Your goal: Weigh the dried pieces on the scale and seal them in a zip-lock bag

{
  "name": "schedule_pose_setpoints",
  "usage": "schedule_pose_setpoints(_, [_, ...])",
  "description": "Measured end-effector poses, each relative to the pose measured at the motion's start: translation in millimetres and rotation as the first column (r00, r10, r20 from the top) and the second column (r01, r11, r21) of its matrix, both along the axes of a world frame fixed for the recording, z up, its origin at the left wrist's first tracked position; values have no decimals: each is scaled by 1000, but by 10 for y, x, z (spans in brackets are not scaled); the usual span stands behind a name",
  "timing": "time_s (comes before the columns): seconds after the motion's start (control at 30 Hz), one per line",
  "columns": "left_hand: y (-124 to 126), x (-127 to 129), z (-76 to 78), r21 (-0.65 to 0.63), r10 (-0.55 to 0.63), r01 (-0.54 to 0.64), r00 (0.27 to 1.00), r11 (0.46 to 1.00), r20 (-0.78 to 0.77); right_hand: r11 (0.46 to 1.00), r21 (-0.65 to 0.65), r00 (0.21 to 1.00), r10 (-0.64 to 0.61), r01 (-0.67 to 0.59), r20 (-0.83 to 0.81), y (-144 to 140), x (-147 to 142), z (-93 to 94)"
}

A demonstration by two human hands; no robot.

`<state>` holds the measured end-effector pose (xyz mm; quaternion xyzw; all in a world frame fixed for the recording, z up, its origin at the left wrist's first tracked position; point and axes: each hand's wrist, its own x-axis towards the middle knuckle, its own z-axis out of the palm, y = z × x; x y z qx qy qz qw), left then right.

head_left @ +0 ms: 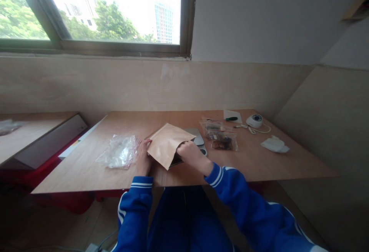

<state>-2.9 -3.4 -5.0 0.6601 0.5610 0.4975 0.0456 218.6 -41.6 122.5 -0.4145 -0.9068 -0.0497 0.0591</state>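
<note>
A brown kraft paper bag lies tilted over the near middle of the table, its dark mouth facing right and toward me. My left hand grips the bag's left end, fingertips on the upper edge. At the mouth, my right hand is closed with its fingers curled just inside. What those fingers hold, if anything, is hidden by the bag and hand. Partly covered behind the bag and right hand is a kitchen scale with a silvery plate. Left of my left hand lie crumpled clear plastic bags.
Clear zip bags with dark brown contents lie right of the scale. Farther back are a green-handled screwdriver on white paper and a white dome camera with its cable. A white crumpled cloth or tissue lies at the right.
</note>
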Motion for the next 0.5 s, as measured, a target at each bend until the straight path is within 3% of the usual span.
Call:
schedule_pose_setpoints(0.13, [1,4,-3,6,-17,17,1000,1000,0,999,-5,999,33,-33,1,-23,98,-49])
schedule_pose_setpoints(0.27, [17,-10,-25,4,-23,23,1000,1000,-11,989,99,987,121,-111,-106,-35,242,-47])
schedule_pose_setpoints(0.4, [36,-31,-48,14,-20,20,1000,1000,-18,962,221,932,223,-163,-286,-54,444,11])
schedule_pose_setpoints(0.5, [48,-45,-75,-17,-10,11,998,1000,67,962,253,847,219,-104,-484,-56,609,50])
